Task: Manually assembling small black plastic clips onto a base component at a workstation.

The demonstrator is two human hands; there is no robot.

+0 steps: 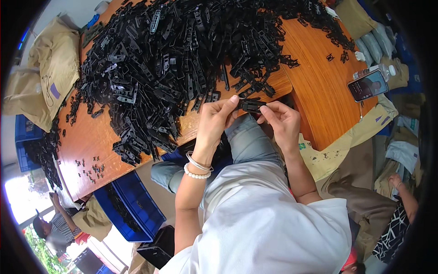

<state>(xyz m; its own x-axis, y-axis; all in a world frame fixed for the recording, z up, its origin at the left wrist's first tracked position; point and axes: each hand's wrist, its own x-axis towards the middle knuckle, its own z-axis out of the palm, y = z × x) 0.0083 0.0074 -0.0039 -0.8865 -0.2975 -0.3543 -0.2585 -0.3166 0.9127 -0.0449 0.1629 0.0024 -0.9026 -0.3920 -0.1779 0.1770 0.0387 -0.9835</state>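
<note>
Between my two hands, just past the table's near edge, is a small black plastic part [252, 106] with an open, frame-like shape. My left hand [218, 118] pinches its left end between thumb and fingers. At its right end, the thumb and fingertips of my right hand [282, 119] are closed on it. Whether it is one piece or two joined pieces I cannot make out. A large heap of similar black plastic parts [182, 59] covers much of the wooden table [315, 77] beyond my hands.
A phone [367, 86] leans by a clear bottle [388, 71] at the right. Small black pieces [93, 170] lie at the table's left. A blue crate [137, 201] stands below it. Brown sacks [57, 68] are at the far left. Other people sit at both sides.
</note>
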